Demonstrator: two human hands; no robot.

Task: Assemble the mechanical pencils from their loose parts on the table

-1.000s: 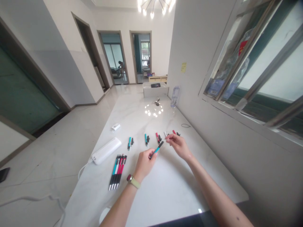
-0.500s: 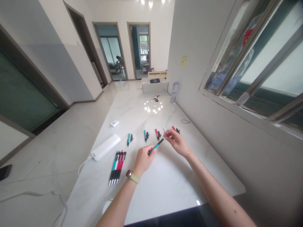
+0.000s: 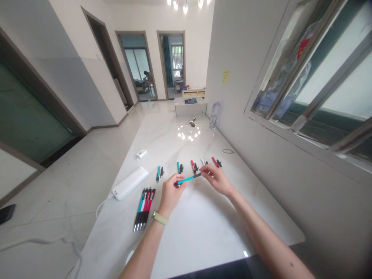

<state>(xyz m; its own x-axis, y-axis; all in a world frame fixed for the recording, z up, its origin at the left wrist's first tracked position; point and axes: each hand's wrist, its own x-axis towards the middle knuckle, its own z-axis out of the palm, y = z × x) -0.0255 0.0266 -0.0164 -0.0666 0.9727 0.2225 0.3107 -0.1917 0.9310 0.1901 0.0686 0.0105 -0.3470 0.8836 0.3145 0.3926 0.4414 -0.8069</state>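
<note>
My left hand (image 3: 172,193) is closed around the back of a blue pen barrel (image 3: 186,180) with a black grip, held nearly level above the table. The fingers of my right hand (image 3: 217,181) are pinched at the pen's black front end; whatever small piece they hold is hidden. Beyond my hands lies a row of disassembled pens: a blue one (image 3: 158,174), another blue one (image 3: 178,167), a red one (image 3: 193,166), a white one partly behind my right fingers, and a red one (image 3: 214,161). Black parts lie beside them. Several whole pens (image 3: 144,209) lie side by side left of my left wrist.
A white power strip (image 3: 130,183) with a cable and a white adapter (image 3: 141,154) lie along the table's left edge. Farther back are keys (image 3: 192,123), a plastic bottle (image 3: 214,115), a white box (image 3: 190,109) and a dark loop (image 3: 228,151). A wall borders the right side.
The pen has swung from slanted to nearly level, and its black end has met my right fingers. My left hand has shifted slightly left and away from me.
</note>
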